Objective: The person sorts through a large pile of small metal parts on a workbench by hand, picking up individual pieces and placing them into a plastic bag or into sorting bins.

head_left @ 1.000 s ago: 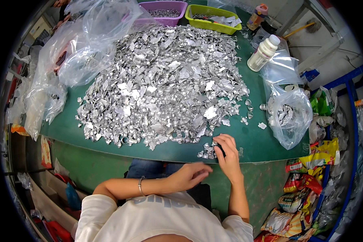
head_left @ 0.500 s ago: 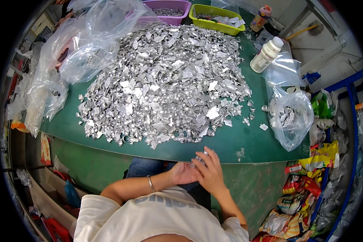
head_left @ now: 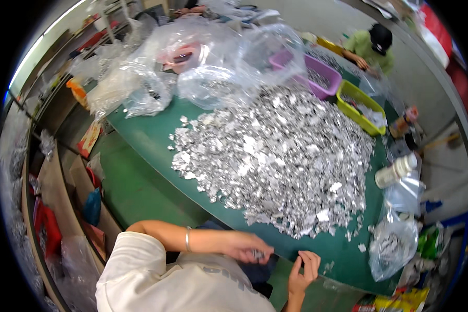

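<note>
My left hand (head_left: 248, 247), with a bracelet on its wrist, is closed around a few small silver metal pieces (head_left: 257, 254) just off the table's near edge. Apart from it, my right hand (head_left: 305, 271) is raised at that edge, its fingers loosely bent and a gap beside the thumb; nothing shows in it. Beyond both hands spreads a large heap of small silver metal pieces (head_left: 281, 161), some flat and leaf-like, on the green tabletop (head_left: 156, 148). One loose flat piece (head_left: 362, 248) lies to the right of the heap.
Clear plastic bags (head_left: 213, 86) crowd the far left. A purple basin (head_left: 325, 93) and a yellow-green basket (head_left: 361, 115) stand behind the heap. At right are a white bottle (head_left: 397, 170) and a bag of pieces (head_left: 395, 249). Another person (head_left: 372, 49) sits at the far right.
The view has swung left, bringing the other person into sight. My hands, together before, have parted; the metal pieces are now in my left hand.
</note>
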A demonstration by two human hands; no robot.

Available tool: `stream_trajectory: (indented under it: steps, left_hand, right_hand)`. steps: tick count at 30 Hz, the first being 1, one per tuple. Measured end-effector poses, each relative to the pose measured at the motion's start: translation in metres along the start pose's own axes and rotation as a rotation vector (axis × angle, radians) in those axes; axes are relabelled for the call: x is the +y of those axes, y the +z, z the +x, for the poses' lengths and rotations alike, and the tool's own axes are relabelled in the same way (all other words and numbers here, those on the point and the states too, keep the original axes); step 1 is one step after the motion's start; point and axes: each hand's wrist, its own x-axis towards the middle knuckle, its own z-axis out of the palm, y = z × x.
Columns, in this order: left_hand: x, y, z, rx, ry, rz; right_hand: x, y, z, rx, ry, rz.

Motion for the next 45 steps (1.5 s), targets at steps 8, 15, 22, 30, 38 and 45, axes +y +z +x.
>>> stream_trajectory:
  steps: [8,15,22,30,38,45]
  left_hand:
    - [0.224,-0.055,-0.134,0.462,1.227,-0.314]
    - [0.333,-0.093,-0.154,0.624,1.739,-0.395]
    - [0.211,-0.009,-0.082,0.932,1.829,0.301]
    - [0.053,0.039,0.04,0.443,1.182,1.981]
    - [0.03,0.057,0.096,0.549,0.934,2.373]
    - [0.015,0.047,0.1,0.461,1.008,2.281]
  right_hand:
    - [0.019,0.001,0.031,-0.048,0.08,-0.155]
    - [0.033,0.005,0.033,-0.045,0.02,-0.166]
    - [0.038,-0.014,0.042,0.005,0.054,-0.206]
    - [0.054,-0.012,0.04,-0.042,0.035,-0.322]
    - [0.063,-0.043,0.032,0.191,0.305,-0.54]
    - [0.046,-0.012,0.05,-0.067,0.119,-0.303]
